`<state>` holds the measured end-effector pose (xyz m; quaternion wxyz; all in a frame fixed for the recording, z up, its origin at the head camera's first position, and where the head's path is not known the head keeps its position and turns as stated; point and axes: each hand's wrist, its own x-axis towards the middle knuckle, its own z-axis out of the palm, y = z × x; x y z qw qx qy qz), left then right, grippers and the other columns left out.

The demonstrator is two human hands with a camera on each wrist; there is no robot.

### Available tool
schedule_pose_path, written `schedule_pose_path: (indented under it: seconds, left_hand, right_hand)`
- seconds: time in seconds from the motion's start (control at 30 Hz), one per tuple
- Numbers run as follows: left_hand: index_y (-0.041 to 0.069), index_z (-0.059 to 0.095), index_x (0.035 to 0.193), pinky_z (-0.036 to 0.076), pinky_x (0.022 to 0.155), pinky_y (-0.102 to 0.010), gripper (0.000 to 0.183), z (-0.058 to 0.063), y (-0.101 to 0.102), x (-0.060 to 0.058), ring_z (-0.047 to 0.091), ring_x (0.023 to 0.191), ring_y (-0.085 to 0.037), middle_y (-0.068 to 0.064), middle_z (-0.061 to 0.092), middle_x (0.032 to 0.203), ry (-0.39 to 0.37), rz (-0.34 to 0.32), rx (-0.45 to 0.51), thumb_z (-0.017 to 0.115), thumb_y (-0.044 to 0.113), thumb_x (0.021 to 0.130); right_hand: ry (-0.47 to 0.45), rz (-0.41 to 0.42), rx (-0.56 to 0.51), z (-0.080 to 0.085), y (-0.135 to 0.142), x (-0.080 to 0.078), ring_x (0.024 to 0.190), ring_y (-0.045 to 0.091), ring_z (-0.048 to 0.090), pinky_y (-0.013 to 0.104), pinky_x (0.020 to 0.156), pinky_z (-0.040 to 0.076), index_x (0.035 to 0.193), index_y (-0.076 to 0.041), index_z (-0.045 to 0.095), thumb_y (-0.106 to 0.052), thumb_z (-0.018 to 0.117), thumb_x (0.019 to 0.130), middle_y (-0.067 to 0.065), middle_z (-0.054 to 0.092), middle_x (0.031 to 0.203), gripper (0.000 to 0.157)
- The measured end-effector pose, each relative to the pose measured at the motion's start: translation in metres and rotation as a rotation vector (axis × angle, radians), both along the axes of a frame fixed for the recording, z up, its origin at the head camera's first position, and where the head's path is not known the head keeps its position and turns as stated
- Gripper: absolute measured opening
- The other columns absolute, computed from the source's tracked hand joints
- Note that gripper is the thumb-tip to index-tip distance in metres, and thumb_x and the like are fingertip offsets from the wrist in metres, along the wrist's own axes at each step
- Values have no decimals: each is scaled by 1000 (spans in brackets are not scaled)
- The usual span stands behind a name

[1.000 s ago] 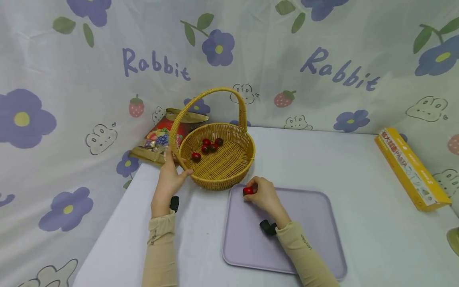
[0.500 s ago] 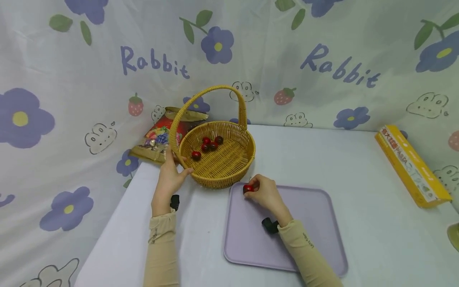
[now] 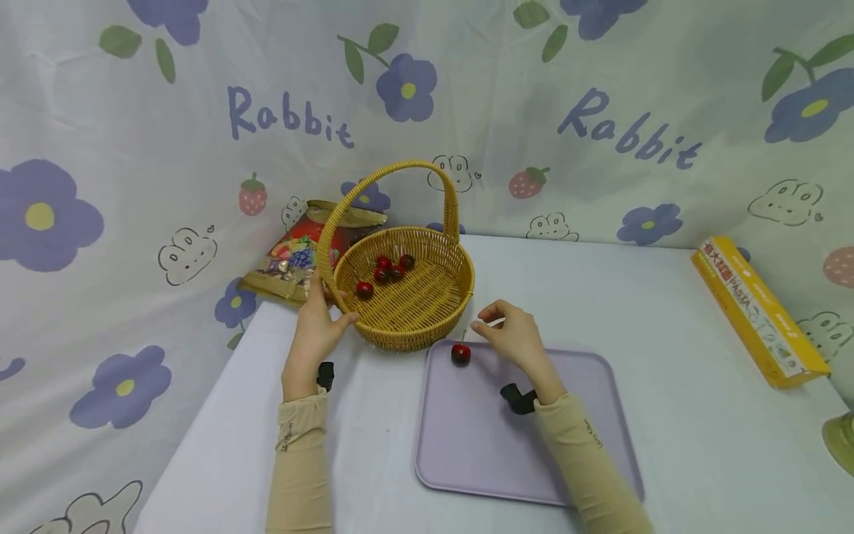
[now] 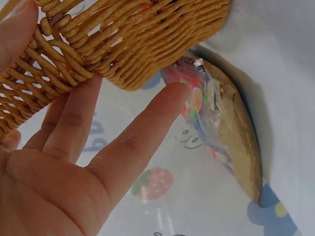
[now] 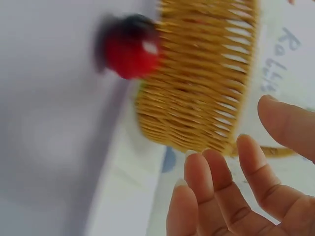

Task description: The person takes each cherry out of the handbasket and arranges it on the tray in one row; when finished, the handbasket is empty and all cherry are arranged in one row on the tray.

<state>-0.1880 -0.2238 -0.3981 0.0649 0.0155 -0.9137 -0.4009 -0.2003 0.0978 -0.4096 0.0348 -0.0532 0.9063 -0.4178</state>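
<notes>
My left hand (image 3: 313, 334) grips the near left side of the yellow wicker basket (image 3: 414, 337). In the left wrist view the thumb lies over the basket wall (image 4: 147, 44), while the index finger stretches away from it. Several dark red cherries (image 3: 382, 274) lie inside, toward the left. One more cherry (image 3: 460, 354), its thin stem pointing up, sits at the far left corner of the lilac tray (image 3: 494, 460). Just above and right of that cherry hovers my right hand (image 3: 517, 341). The right wrist view shows its fingers (image 5: 224, 191) apart, with nothing between them and the cherry (image 5: 132, 49) separate.
Behind the basket on the left leans a red and gold bag (image 3: 290, 259) with fruit printed on it. A yellow pasta box (image 3: 760, 311) lies at the right of the white table (image 3: 567, 289). Part of a greenish round object (image 3: 842, 441) shows at the right edge.
My right hand has let go of the cherry at the tray's corner and moved up and to the right. The left hand and the basket have stayed in place.
</notes>
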Motion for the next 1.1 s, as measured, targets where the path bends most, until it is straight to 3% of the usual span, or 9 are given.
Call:
schedule_pose_path:
  seconds: [0.1, 0.27, 0.43, 0.67, 0.83, 1.1]
  left_hand:
    - [16, 0, 154, 36, 108, -61, 97, 0, -1, 0, 48, 129, -45, -22, 59, 128, 4, 2, 3, 71, 9, 87]
    - [15, 2, 154, 36, 108, -60, 96, 2, -2, 2, 48, 130, -45, -21, 59, 128, -5, 10, 3, 71, 9, 87]
    - [15, 4, 153, 34, 110, -59, 95, 3, -1, 3, 48, 131, -44, -23, 59, 127, -8, 19, 12, 71, 8, 87]
    - [15, 3, 154, 35, 111, -56, 97, -2, 1, 2, 49, 130, -43, -22, 60, 127, -2, 17, 20, 72, 8, 87]
    - [17, 5, 153, 34, 111, -58, 96, -1, 2, 4, 49, 130, -42, -21, 60, 126, 13, 20, 26, 73, 8, 86]
    - [11, 6, 153, 35, 111, -58, 95, -1, 3, 7, 51, 128, -41, -20, 60, 125, 31, 23, 23, 73, 7, 86]
  right_hand:
    - [-10, 6, -48, 16, 7, -7, 99, 28, 66, 36, 79, 55, 107, -10, 65, -33, 67, 91, 11, 67, 113, 28]
    - [-81, 47, -262, 38, 13, -21, 113, 31, 62, 38, 87, 57, 129, -5, 54, -34, 59, 97, 15, 59, 127, 44]
    - [-178, 113, -455, 52, 7, -40, 128, 35, 52, 41, 97, 53, 140, -3, 44, -32, 53, 100, 18, 48, 141, 50]
    - [-415, 208, -716, 54, -17, -71, 139, 40, 38, 50, 112, 38, 150, -1, 24, -30, 45, 103, 22, 30, 155, 59]
    - [-553, 247, -746, 55, -45, -91, 141, 39, 37, 51, 116, 32, 154, -6, 17, -33, 45, 103, 21, 26, 157, 64]
    - [-803, 251, -851, 40, -95, -108, 143, 39, 33, 49, 116, 33, 153, -7, 22, -33, 46, 103, 21, 28, 156, 61]
